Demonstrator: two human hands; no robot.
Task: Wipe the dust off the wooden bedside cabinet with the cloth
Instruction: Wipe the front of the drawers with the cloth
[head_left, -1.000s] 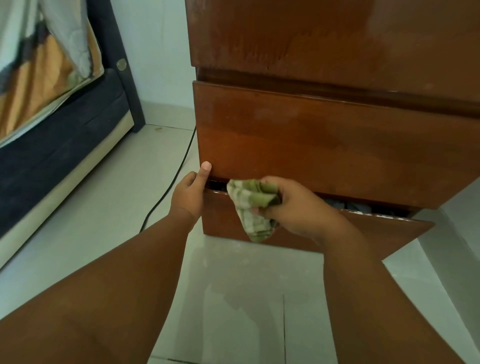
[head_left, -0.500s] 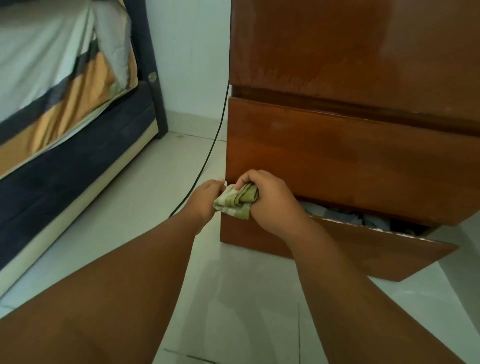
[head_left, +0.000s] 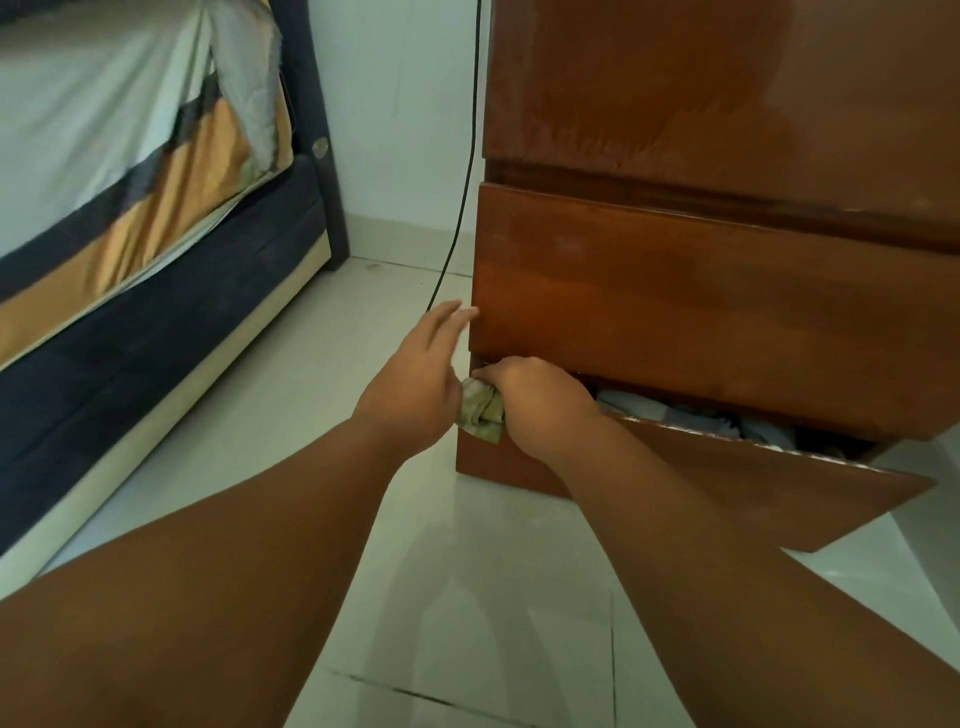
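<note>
One big piece first: the wooden bedside cabinet (head_left: 727, 130) fills our right side. Its middle drawer front (head_left: 701, 322) sits flush. The bottom drawer (head_left: 753, 483) below hangs ajar, further out on the right, with fabric (head_left: 675, 410) showing inside. Our left hand (head_left: 415, 384) is spread, fingers straight, tips at the middle front's left edge. Our right hand (head_left: 540, 400) curls round the cloth (head_left: 480, 410), bunched at the bottom drawer's top left corner. We'd say: brace with the left, then sweep the cloth rightward along that lip in one steady pass, firm but not shoving the crooked drawer.
</note>
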